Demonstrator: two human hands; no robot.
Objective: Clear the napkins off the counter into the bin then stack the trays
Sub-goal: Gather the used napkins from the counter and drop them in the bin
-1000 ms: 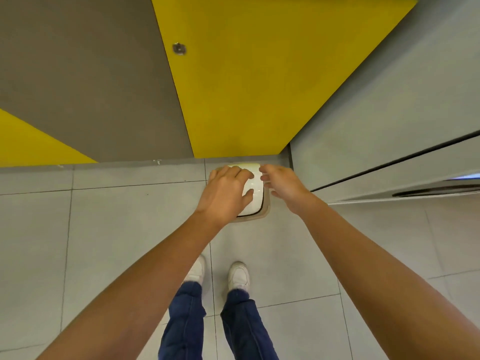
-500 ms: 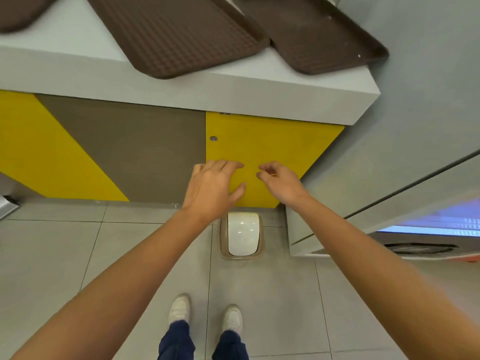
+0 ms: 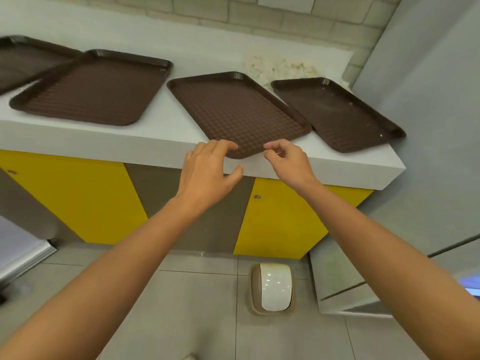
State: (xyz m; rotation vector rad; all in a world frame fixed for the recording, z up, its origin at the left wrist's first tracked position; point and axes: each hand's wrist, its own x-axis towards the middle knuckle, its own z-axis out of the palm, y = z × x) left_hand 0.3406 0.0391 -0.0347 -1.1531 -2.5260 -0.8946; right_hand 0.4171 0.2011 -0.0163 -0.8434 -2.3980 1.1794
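- Pale grey counter (image 3: 161, 132) under a brick-pattern wall (image 3: 259, 11), with yellow and taupe cabinet panels (image 3: 78, 198) below.
- Four trays are on top: a far-left brown plastic tray (image 3: 23, 61), and a ribbed brown plastic tray (image 3: 96, 89) lying over its corner.
- Centre stage is the angled brown waffle-textured plastic tray (image 3: 239, 110), its near corner poking past the counter's front edge. A smooth brown plastic tray (image 3: 337, 113) sits just beside it on the right.
- Left hand (image 3: 210, 172) is spread wide and holds nothing, its fingertips (image 3: 232, 146) right at that overhanging corner.
- Right hand (image 3: 288, 159) is loosely curled and empty, at the same tray's near edge. Whether it touches, I can't tell.
- Crumpled white paper napkins (image 3: 280, 67) are piled at the back of the counter, well apart from both hands.
- Small tan floor bin with a white swing lid (image 3: 274, 287) stands on the grey tiles against the cabinet, down between the forearms.
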